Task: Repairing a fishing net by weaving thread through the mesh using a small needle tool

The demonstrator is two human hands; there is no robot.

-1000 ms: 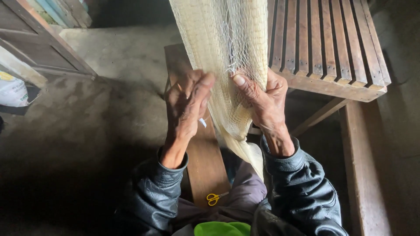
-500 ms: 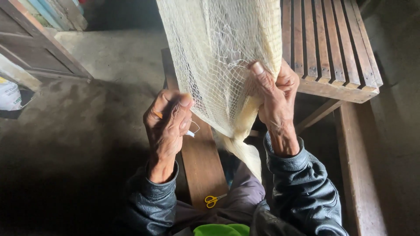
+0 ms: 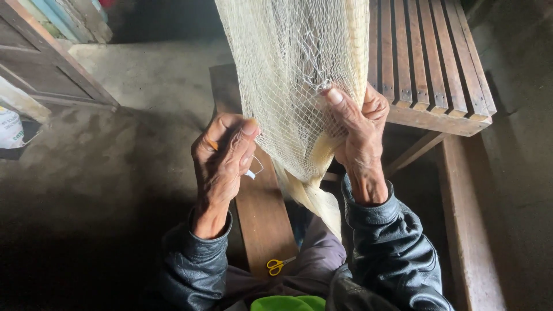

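While the right hand clamps the hanging cream-coloured mesh fishing net at one o'clock, the left hand pinches a small pale netting tool at the net's nine-o'clock edge above a narrow brown wooden plank.

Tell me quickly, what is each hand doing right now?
Left hand: closed, pinching the edge of the pale net and a small thin tool that is too hidden to identify.
Right hand: closed, gripping the net.

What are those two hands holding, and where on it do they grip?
The right hand grips the pale net at a bunched fold near its lower edge. The left hand pinches a thin thread and a small tool beside the net's left edge.
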